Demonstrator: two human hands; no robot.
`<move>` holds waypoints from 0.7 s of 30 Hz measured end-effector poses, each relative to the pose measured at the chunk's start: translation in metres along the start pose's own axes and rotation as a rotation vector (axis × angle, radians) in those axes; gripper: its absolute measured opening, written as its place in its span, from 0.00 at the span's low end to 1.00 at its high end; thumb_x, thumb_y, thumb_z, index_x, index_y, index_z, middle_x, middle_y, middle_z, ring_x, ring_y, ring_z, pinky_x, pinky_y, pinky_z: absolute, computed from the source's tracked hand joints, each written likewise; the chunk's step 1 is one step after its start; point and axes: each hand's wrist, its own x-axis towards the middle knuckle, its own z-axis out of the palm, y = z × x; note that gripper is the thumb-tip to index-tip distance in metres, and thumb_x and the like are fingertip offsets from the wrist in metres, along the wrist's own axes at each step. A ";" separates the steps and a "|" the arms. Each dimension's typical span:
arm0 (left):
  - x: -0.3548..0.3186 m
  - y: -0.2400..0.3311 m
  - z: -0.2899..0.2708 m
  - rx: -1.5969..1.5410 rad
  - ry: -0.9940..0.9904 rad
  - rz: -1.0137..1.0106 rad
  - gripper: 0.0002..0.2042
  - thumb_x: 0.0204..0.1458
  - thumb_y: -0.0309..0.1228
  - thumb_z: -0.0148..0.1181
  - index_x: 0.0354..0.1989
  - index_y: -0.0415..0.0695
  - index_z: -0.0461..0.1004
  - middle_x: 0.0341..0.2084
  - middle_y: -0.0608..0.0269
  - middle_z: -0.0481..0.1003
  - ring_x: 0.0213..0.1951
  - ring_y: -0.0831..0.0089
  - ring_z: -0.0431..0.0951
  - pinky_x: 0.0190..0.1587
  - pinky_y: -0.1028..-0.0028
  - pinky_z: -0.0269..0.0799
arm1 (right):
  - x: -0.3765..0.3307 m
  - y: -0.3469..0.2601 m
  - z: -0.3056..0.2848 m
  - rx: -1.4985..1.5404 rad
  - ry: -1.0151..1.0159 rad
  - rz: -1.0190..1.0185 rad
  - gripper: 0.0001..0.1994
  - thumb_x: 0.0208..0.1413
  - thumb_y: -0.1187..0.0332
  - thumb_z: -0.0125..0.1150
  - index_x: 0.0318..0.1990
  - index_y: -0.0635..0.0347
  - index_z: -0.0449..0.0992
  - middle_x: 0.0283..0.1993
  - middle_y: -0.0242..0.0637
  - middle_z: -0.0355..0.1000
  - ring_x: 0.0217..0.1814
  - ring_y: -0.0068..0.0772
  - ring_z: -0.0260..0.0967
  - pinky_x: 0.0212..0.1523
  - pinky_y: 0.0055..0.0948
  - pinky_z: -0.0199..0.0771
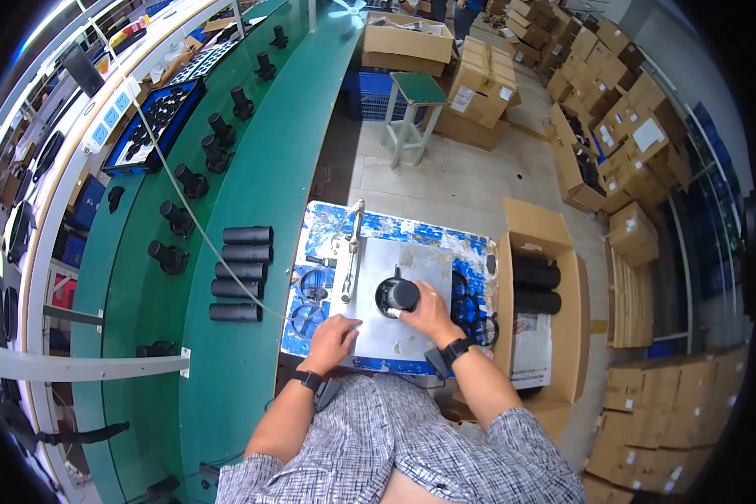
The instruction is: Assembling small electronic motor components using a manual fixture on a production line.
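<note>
On a grey metal sheet (373,338) laid over the worn blue-and-white table, my right hand (429,314) grips a black cylinder (406,294) from its right side. A black ring-shaped part (383,296) with a short stub surrounds the cylinder's lower end; whether the two are joined I cannot tell. My left hand (333,341) rests at the sheet's left front edge, fingers loosely bent and apart, with nothing visible in it. A metal clamp-like bar (353,256) lies beyond it. Black ring frames (309,317) are at the table's left, and more black rings (484,330) at its right.
Several black tubes (242,271) lie on the green bench (206,370) to the left, with a row of upright black parts (176,218) behind. An open carton (573,336) holding black tubes stands right of the table. A stool (417,88) and stacked cartons (484,80) are farther off.
</note>
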 end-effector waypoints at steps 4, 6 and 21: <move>0.002 -0.002 -0.002 -0.005 -0.013 0.024 0.11 0.59 0.30 0.65 0.49 0.47 0.83 0.35 0.56 0.76 0.42 0.54 0.78 0.46 0.59 0.73 | -0.006 0.007 0.011 0.084 -0.005 0.144 0.30 0.42 0.70 0.75 0.57 0.59 0.74 0.51 0.50 0.78 0.60 0.56 0.73 0.61 0.47 0.74; 0.003 -0.004 -0.006 -0.015 -0.028 0.056 0.11 0.60 0.28 0.64 0.50 0.45 0.83 0.33 0.55 0.76 0.39 0.56 0.78 0.44 0.63 0.74 | -0.013 0.008 0.009 0.114 0.025 0.119 0.30 0.42 0.70 0.75 0.58 0.59 0.74 0.52 0.50 0.78 0.61 0.55 0.72 0.62 0.46 0.74; 0.114 -0.107 -0.049 0.317 0.165 -0.092 0.16 0.67 0.34 0.55 0.60 0.41 0.74 0.55 0.49 0.75 0.54 0.44 0.77 0.55 0.53 0.75 | -0.009 -0.022 0.025 0.100 0.204 0.249 0.31 0.44 0.68 0.75 0.60 0.59 0.73 0.54 0.49 0.77 0.50 0.56 0.79 0.52 0.45 0.81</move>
